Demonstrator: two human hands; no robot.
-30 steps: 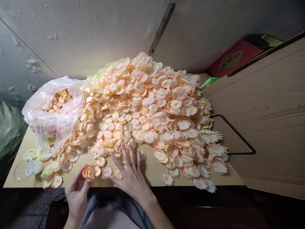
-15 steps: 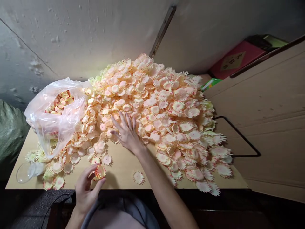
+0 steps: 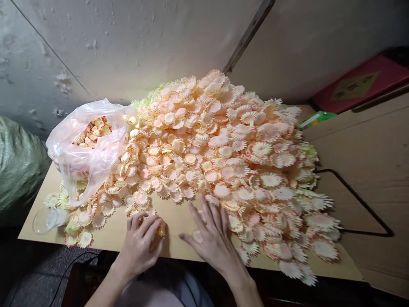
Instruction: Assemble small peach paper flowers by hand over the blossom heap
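Note:
A big heap of fringed, flower-shaped petal pieces, pale pink and cream with red edge tips, spreads over the table. My left hand is curled near the front edge around a small stack of petal pieces, mostly hidden by the fingers. To its right, my right hand is open with fingers spread, low over the tabletop at the heap's front. One loose petal piece shows between its thumb and index finger. I cannot tell whether the fingertips touch the heap.
At left, a translucent plastic bag holds smaller red-edged pieces. A clear plastic cup lies on its side near the left edge. Behind is a wall. Cardboard and a bent black rod stand at right.
The view has shifted, so the table sits further right. My right hand has drawn back from the middle of the heap towards the front edge. My left hand has turned palm-down over its stack.

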